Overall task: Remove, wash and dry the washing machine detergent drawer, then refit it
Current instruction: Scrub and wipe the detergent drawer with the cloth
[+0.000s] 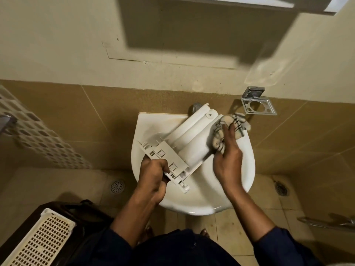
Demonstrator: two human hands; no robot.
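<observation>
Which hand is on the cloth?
The right hand: it presses the striped cloth against the drawer. The left hand grips the drawer's front panel instead.

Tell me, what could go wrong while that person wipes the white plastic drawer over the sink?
1. Only the left hand grips the drawer, and at one end. It might slip and knock against the sink.
2. The drawer's far end sits close to the tap. A hard push from the cloth under the right hand could bump it.
3. The slots at the gripped end may keep moisture the cloth misses.
</observation>
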